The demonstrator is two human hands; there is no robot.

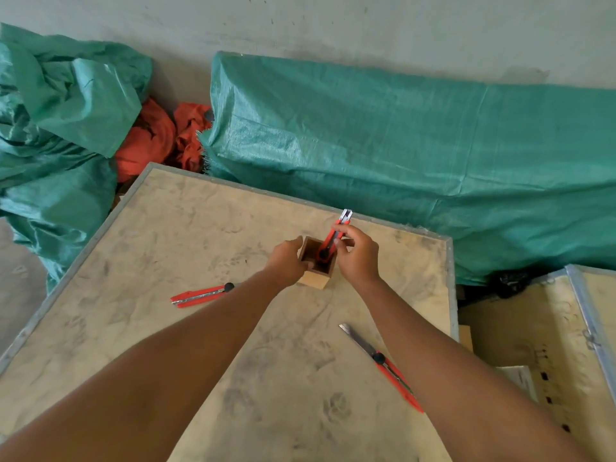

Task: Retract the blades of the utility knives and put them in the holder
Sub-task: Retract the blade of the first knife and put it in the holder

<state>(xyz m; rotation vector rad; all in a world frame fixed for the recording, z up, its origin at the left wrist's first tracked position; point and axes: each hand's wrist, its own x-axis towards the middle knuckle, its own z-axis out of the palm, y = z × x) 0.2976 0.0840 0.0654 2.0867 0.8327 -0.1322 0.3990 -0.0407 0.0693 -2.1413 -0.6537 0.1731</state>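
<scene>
Centre frame: right hand (358, 253) pinches a red knife (331, 243), lower end inside the wooden holder (316, 265); left hand (288, 263) grips the holder's side. Two knives left: lower right (383, 360), blade out; left (200, 294), blade state unclear.

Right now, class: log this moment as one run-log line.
right hand: lowering utility knife into wooden holder | left hand: steadying holder | on table: two knives, near-right one's blade extended
</scene>
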